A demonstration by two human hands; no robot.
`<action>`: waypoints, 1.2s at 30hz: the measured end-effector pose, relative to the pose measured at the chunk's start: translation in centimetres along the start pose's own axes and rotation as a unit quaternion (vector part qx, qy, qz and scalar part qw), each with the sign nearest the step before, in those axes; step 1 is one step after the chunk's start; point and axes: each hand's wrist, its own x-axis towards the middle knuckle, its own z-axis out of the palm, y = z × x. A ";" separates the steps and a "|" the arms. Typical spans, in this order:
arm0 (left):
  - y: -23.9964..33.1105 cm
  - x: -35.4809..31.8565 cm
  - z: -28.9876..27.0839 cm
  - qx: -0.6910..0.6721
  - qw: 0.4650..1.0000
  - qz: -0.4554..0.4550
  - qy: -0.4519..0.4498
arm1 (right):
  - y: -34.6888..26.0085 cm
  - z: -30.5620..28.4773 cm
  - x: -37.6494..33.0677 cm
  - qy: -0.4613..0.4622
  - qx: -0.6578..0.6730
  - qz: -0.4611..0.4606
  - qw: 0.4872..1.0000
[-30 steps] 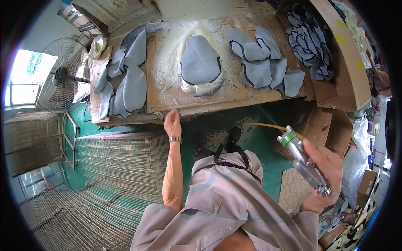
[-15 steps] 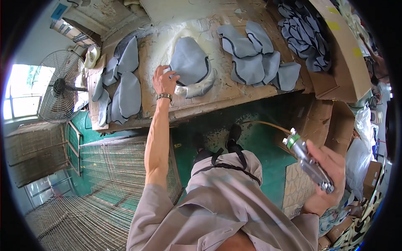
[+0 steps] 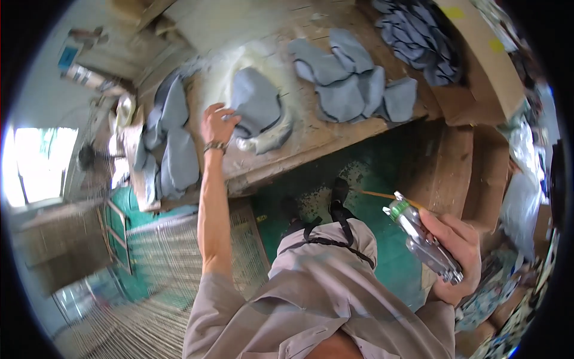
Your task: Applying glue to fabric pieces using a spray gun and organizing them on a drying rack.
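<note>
Lying heaped in the cardboard box: dark-edged grey pieces.

- Bright window at the far left
- Fan beside it, probably caged, though blur hides detail
- Mesh rack at lower left
- Green floor with pale patches
- Cardboard box at right
- Pale plastic bag beside that box

L fingers by gry fabric pc

Brown table: overlapping grey pieces left and right.
</note>
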 end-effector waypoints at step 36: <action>26.5 -12.5 18.5 -0.418 0.782 0.109 -0.449 | 13.3 0.8 -3.5 0.122 0.099 0.220 0.963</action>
